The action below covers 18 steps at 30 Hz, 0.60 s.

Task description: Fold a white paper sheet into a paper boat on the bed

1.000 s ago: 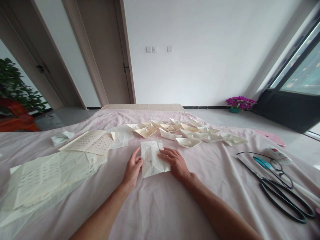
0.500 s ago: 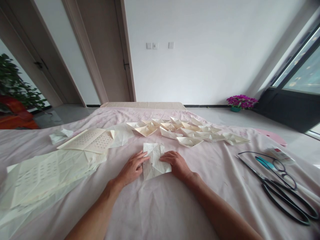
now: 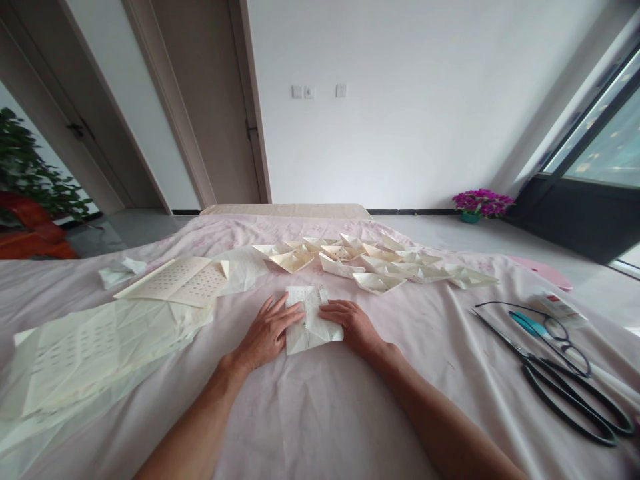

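Head camera looks down at a folded paper (image 3: 311,320) lying flat on a pink bed sheet (image 3: 325,413), right in the middle, close to the person. The paper is white with many creases and some small print on it.

The left hand (image 3: 267,331) lies flat on the left edge of the paper. Its fingers (image 3: 290,312) are spread and press down on the paper; they do not pinch it. The right hand (image 3: 353,323) rests on the right side of the paper. Its fingers are bent a little and close together, and they push the paper down too. Both hands touch the paper, one on each side.

Just behind the paper, farther up the bed, sits a bunch of small paper boats (image 3: 370,267), close to one another. To the left of the boats lies a folded sheet with dots (image 3: 175,281). Nearer, on the left, a big creased sheet (image 3: 95,350) is spread out, and a small crumpled scrap (image 3: 120,272) lies past it.

On the right side of the bed are large black scissors (image 3: 565,390), with glasses (image 3: 555,330) and a blue pen (image 3: 527,325) beside them.

Past the bed, a pot of purple flowers (image 3: 481,203) stands on the floor by the window. A green plant (image 3: 25,173) is at the far left.
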Available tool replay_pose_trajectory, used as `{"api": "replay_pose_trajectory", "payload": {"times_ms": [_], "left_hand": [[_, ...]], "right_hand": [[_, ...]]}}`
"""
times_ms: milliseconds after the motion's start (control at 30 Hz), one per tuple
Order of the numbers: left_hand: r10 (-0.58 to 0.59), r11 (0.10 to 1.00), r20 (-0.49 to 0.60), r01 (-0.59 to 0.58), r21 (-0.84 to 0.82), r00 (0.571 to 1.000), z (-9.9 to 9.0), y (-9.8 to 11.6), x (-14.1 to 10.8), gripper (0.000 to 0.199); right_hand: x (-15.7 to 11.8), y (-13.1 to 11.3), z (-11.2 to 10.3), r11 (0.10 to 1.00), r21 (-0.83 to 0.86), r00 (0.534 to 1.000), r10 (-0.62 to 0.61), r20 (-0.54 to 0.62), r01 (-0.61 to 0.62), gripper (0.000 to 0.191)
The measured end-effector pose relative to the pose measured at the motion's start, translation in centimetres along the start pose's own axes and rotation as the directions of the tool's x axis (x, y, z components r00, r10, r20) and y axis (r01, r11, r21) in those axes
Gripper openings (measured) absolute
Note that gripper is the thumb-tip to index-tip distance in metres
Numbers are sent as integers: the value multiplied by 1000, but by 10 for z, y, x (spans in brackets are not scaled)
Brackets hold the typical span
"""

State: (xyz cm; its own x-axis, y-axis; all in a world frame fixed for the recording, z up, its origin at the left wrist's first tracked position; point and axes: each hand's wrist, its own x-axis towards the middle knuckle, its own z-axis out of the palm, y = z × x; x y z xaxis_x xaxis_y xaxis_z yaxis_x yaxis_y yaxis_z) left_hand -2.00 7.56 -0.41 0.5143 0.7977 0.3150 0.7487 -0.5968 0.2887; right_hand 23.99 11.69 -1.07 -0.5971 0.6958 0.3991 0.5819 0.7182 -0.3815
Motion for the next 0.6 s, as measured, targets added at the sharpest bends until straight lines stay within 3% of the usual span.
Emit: {"api": "replay_pose_trajectory", "payload": {"times_ms": [167,267,400,533,600], "left_hand": [[16,998,63,-12,-62,998,0,-1,0,54],[-15,991,26,18,-129,1000,6,-8,1,40],[-180,973,-120,159,-165,976,17,-15,8,26],[-287,957,-186,288,-26,940,21,-15,16,31],[-314,942,-218,332,52,924,21,-14,19,31]], "right_hand": [[-1,1,2,999,-15,999,-34,37,34,34],[-1,4,4,1000,-7,1000,2,17,-1,35],[5,6,5,990,-42,990,136,30,-134,27],[15,5,8,931,-99,935,354,7,-351,23],[20,4,10,903,-93,907,421,-5,-420,33]]}}
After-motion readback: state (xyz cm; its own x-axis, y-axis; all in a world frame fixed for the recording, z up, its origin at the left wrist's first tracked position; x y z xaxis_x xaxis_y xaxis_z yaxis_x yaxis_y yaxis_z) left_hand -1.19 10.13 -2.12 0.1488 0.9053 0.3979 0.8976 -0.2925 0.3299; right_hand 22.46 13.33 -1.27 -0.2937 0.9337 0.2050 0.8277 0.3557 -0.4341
